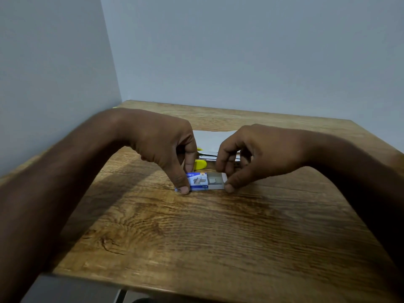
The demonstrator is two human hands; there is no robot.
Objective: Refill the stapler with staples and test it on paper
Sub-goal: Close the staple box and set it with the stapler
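While the yellow stapler point(202, 164) and paper point(209, 138) wait just behind, a person's left hand point(166, 147) pinches the blue staple box point(196, 181) on the wooden table point(196, 237); the right hand point(251, 156) grips its half-slid tray point(216, 182). Lifting out a staple strip likely comes next.

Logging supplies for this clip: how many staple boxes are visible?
1: the small blue cardboard staple box on the wooden table, slid open between both hands. Others may be hidden behind them.

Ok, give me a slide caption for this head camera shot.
Both hands slide open a staple box on the wooden table, with the yellow stapler and paper waiting behind.
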